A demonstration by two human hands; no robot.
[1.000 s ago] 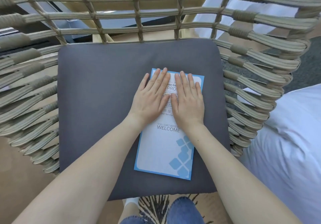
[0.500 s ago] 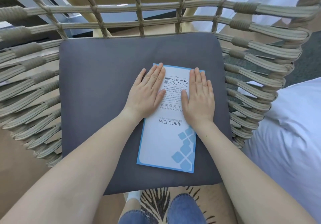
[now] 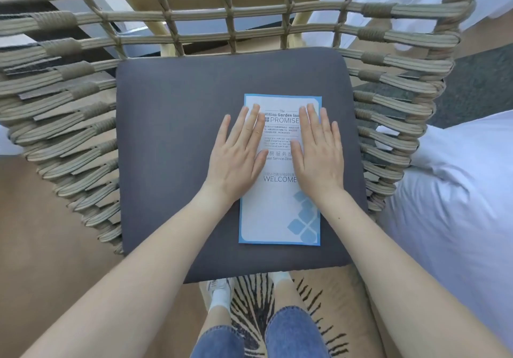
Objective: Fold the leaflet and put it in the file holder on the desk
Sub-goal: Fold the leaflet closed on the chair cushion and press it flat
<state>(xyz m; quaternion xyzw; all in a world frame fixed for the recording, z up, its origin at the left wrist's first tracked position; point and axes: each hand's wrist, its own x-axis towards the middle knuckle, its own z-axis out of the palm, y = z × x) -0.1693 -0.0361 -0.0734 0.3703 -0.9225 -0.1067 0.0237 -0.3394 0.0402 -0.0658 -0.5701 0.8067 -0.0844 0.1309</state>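
Hands slide apart across the leaflet, flattening it on the chair cushion.

Nearest, the lower end of the leaflet (image 3: 279, 219) lies uncovered on the grey cushion (image 3: 177, 163). Above it, the left hand (image 3: 238, 155) and right hand (image 3: 319, 155), side by side over the middle a second ago, now rest flat and released on the long edges, grasping nothing. This looks like smoothing a crease, so folding seems nearly done. Farther off, the woven chair back (image 3: 249, 13); no file holder or desk is visible yet.
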